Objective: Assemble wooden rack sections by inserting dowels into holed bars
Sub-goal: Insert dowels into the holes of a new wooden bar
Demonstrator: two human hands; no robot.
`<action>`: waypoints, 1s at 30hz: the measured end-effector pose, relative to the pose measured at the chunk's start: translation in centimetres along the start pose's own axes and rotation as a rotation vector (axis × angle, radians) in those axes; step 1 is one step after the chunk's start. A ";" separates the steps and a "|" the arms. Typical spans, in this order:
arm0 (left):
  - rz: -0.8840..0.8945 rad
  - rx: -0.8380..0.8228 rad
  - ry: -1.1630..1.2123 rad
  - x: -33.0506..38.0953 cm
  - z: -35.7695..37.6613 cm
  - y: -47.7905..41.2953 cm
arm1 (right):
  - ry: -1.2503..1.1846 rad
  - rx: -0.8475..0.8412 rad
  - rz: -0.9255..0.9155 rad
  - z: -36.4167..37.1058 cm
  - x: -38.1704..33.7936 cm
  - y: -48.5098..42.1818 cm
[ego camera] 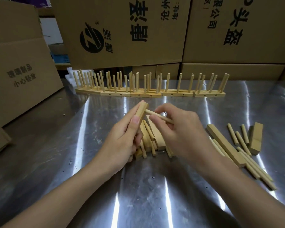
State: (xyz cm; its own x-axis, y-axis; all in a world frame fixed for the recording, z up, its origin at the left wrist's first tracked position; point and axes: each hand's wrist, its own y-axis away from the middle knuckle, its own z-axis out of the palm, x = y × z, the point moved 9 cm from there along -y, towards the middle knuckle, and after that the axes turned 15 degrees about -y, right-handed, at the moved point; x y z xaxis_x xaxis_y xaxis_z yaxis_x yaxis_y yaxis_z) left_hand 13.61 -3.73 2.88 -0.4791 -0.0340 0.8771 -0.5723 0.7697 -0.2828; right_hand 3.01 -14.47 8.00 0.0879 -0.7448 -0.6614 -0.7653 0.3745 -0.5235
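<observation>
The bar (141, 111) is held up above the middle of the counter (155, 195), tilted, its far end uppermost; the left hand (123, 140) grips its lower part, fingers curled round it and the thumb lying along its near face; a dowel (151, 113) meets the bar's right side near the top, its tip at the wood; the right hand (184, 134) pinches that dowel between thumb and fingertips, the other fingers curled; under both hands lies a loose pile (149, 142) of bars and dowels; toward the right edge lie a long bar (225, 145), a short block (256, 139) and several dowels (242, 141); along the far edge stands a row of finished sections (146, 93), dowels upright; boxes (122, 30) rise behind.
</observation>
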 end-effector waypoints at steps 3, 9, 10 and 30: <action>-0.048 -0.097 0.111 -0.3 0.3 0.0 | 0.296 -0.024 -0.138 0.4 -0.8 0.0; -0.074 -0.146 0.171 -0.1 0.6 0.2 | 0.398 -0.055 -0.160 1.3 -1.2 0.3; -0.077 -0.135 0.156 0.0 0.6 0.3 | 0.362 -0.059 -0.159 1.5 -1.1 0.2; 0.120 -0.105 -0.219 1.2 0.6 1.1 | -0.717 -0.161 0.453 2.7 3.1 0.4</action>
State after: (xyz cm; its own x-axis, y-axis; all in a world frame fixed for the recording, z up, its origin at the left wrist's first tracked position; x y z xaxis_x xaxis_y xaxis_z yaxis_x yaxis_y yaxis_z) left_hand 12.04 -3.36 3.35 -0.6784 -0.0665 0.7317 -0.4357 0.8383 -0.3278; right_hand 4.75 -15.14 4.29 0.0923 0.0057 -0.9957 -0.9001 0.4280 -0.0810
